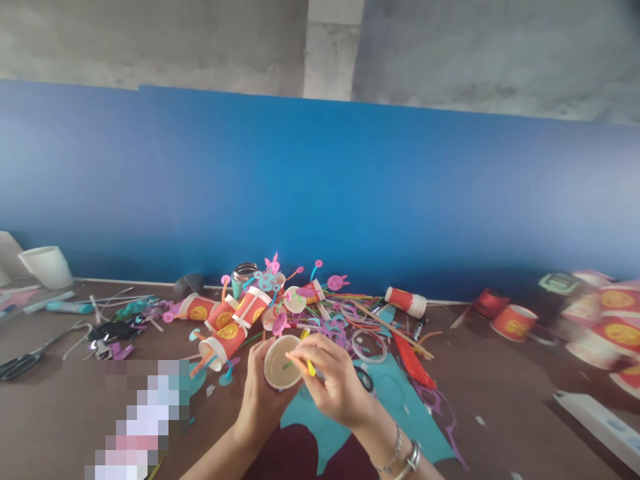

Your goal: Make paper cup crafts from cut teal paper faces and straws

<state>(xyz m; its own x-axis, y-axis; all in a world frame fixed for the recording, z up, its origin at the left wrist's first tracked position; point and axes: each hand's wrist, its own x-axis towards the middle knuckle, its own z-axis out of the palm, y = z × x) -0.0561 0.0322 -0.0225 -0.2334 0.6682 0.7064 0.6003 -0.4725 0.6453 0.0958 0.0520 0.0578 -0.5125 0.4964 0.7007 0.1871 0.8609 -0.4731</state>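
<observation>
My left hand (260,393) is wrapped round a paper cup (280,363) whose open mouth faces me. My right hand (333,380) pinches thin coloured straws (305,360), orange and yellow, at the cup's rim. Both hands hover over a teal paper sheet (400,407) on the brown table (500,407). Just beyond the hands lies a heap of red paper cups (230,330) with pink and teal paper cut-outs and straws stuck on them.
Scissors (23,363) lie at the far left, near a white cup (47,267). A glue stick (406,301), more red cups (513,321) and a white tray (600,420) sit to the right. A blue wall (350,187) runs behind the table. Paper scraps are scattered about.
</observation>
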